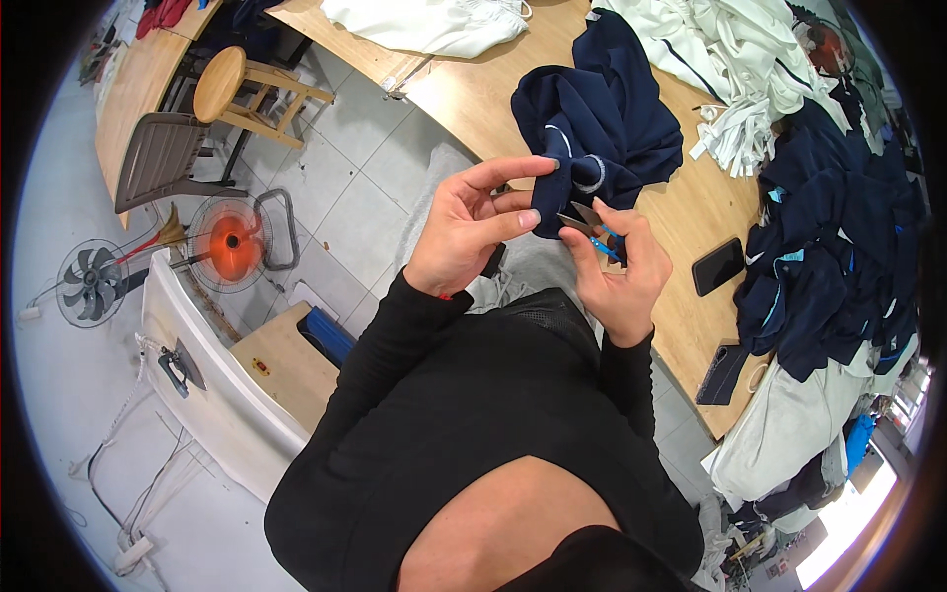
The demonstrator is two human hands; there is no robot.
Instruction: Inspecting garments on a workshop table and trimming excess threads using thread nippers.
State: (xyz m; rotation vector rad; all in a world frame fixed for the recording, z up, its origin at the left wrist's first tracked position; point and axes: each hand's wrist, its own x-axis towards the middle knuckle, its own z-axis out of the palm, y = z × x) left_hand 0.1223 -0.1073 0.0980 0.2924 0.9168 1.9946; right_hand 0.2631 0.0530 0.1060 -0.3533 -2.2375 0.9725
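A: Field notes, biggest first. What's before you?

B: Your wooden counter [705, 217], its near edge slanting across in front of you. On its right, a navy pile [848, 222], heaped loosely, pale-blue patches [792, 257] showing among the folds.

A: Any lettering you can read there?

B: Patches too small; you can't make out print on them. Beyond, white garments [681, 39], some with dark piping, loose white strips [735, 138] bunched at the near side.

A: And your working piece?

B: Navy garment [621, 104]: plain, dark, crumpled. Most lies back across the counter toward the whites; near end raised in front of you at the edge. Pale curved line shows by the turned opening.

A: Your grip?

B: Left grip [464, 217] clamped on that near end, thumb and fingers pinching; they hide part of its edge. Right grip [626, 266] closed round blue-handled snips [605, 249], covering part of the handles. Blades parted, beside the cloth; contact, can't tell. Black phone [718, 266] flat on the counter, between your right grip and the navy pile.
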